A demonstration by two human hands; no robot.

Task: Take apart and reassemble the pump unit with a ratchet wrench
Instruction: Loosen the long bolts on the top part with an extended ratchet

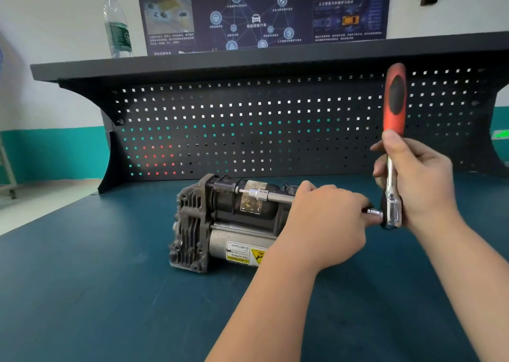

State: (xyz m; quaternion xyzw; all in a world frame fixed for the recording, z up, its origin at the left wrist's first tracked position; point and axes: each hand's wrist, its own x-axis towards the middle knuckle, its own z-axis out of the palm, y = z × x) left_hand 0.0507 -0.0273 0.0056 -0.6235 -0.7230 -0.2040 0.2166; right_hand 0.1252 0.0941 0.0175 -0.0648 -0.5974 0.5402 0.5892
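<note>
From the head camera, the pump (220, 224) lies on its side on the green bench top (96, 293), near the middle of view. A long extension bar (271, 195) with a socket runs from a bolt on the pump's top edge toward three o'clock. The left hand (325, 221) is curled around that bar near its outer end. The right hand (413, 180) grips the wrench (394, 147) low on its shank, with the red handle pointing to twelve o'clock and the head seated on the bar's end.

To turn well, I judge the left hand should keep the bar in line with the bolt, while the right swings in short, even strokes without tilting the socket.
</note>
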